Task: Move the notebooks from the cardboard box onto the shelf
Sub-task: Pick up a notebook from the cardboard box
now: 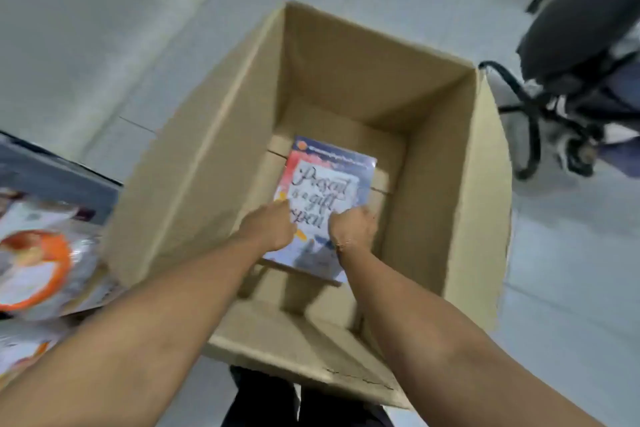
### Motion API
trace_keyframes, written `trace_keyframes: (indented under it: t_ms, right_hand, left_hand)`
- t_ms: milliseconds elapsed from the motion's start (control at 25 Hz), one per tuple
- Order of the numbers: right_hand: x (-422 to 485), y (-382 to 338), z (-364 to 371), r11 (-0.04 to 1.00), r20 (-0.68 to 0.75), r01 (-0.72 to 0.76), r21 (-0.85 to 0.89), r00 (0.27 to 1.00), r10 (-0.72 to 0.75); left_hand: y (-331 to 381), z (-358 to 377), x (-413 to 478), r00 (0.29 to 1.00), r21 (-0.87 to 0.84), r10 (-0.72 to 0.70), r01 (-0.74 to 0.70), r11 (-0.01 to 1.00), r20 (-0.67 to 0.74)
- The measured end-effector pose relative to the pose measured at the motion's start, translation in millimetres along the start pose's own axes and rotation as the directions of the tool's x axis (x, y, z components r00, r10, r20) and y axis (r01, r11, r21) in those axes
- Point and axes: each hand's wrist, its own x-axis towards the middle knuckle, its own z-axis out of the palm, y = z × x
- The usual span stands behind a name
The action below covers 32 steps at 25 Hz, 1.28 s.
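Note:
An open cardboard box (pixel 214 156) stands on the floor in front of me. A notebook (pixel 329 177) with a colourful cover and script lettering lies at its bottom. Both my arms reach down into the box. My left hand (pixel 268 229) rests on the notebook's left edge with fingers curled down. My right hand (pixel 351 227) grips the notebook's right side near its lower half. Whether more notebooks lie beneath it is hidden.
Several notebooks with orange and white covers (pixel 34 267) lie on a dark surface at the left edge. A black office chair (pixel 571 55) on wheels stands at the upper right, close to the box. Pale floor surrounds the box.

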Motion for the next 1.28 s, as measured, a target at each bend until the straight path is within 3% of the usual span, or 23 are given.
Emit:
trace_keyframes:
  t_ms: [120, 200, 440, 600, 760, 840, 920, 1000, 1080, 1160, 1280]
  right_hand:
    - [17.8, 28.3, 31.8, 0.965, 0.188, -0.259, -0.052, 0.946, 0.264]
    - [19.4, 40.6, 46.1, 0.941, 0.249, -0.339, -0.029, 0.909, 0.335]
    - [20.3, 40.5, 53.7, 0.929, 0.035, -0.367, 0.044, 0.930, 0.366]
    - [11.7, 28.0, 40.9, 0.935, -0.120, -0.301, 0.185, 0.938, 0.326]
    - [-21.1, 2.2, 18.4, 0.943, -0.262, -0.114, 0.313, 0.944, 0.201]
    - [-48.8, -23.7, 1.6, 0.902, -0.330, 0.021, 0.431, 0.934, 0.136]
    - [-88.0, -55.5, -20.6, 0.781, -0.416, 0.267, 0.565, 0.909, -0.009]
    - [-138.2, -90.4, -45.2, 0.532, -0.533, 0.537, 0.655, 0.827, -0.179]
    - [-199.0, -130.0, -70.3, 0.276, -0.653, 0.722, 0.634, 0.692, -0.308]
    - [-268.7, -165.8, -91.1, 0.078, -0.749, 0.835, 0.545, 0.526, -0.403]
    - [-392.0, -212.1, -126.6, -0.226, -0.776, 0.828, 0.514, 0.336, -0.533]
  left_hand:
    - [-23.3, 40.8, 25.6, 0.942, -0.008, -0.322, 0.325, 0.946, 0.092]
    - [-32.3, 55.7, 27.7, 0.903, -0.054, -0.428, 0.430, 0.901, 0.046]
    - [-19.6, 46.7, 31.9, 0.843, -0.031, -0.535, 0.535, 0.845, -0.051]
    - [-5.2, 19.9, 14.8, 0.880, 0.017, -0.465, 0.468, 0.883, -0.101]
    - [4.3, -22.4, -26.6, 0.894, -0.049, -0.302, 0.304, 0.952, -0.329]
    - [6.7, -55.1, -65.2, 0.851, -0.086, -0.208, 0.190, 0.978, -0.482]
    - [4.6, -93.6, -116.9, 0.734, -0.093, -0.121, 0.079, 0.993, -0.669]
    - [-3.4, -131.6, -179.4, 0.530, -0.051, -0.045, 0.002, 0.999, -0.847]
    - [-19.1, -164.1, -251.9, 0.227, 0.000, 0.002, -0.009, 1.000, -0.974]
    - [-35.7, -188.1, -330.0, -0.071, 0.003, 0.006, 0.034, 0.999, -0.997]
    - [-49.1, -212.2, -451.7, -0.409, -0.046, 0.014, 0.137, 0.989, -0.913]
